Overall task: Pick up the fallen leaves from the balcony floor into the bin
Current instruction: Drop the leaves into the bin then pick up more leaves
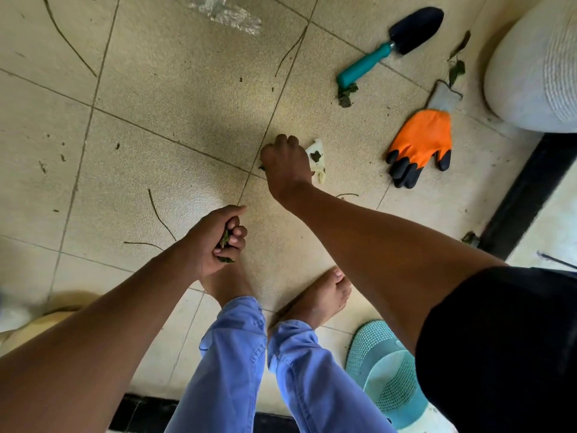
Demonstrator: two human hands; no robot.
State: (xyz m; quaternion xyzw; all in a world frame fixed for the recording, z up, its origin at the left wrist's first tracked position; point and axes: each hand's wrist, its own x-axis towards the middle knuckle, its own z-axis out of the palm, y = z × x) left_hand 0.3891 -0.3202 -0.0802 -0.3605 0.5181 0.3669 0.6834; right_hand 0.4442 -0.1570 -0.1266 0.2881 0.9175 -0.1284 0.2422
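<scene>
While the left grip [218, 235] clutches leaves [225, 237], the right grip [285, 160] covers another.

Open tiles [193, 98] ahead; glove [420, 145], trowel [390, 45], pot [530, 73] crowding the right.

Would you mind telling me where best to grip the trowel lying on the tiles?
Probably the teal handle of the trowel, gripped from above: it lies flat, handle end nearest the person, with open tile along both of its long sides.
</scene>
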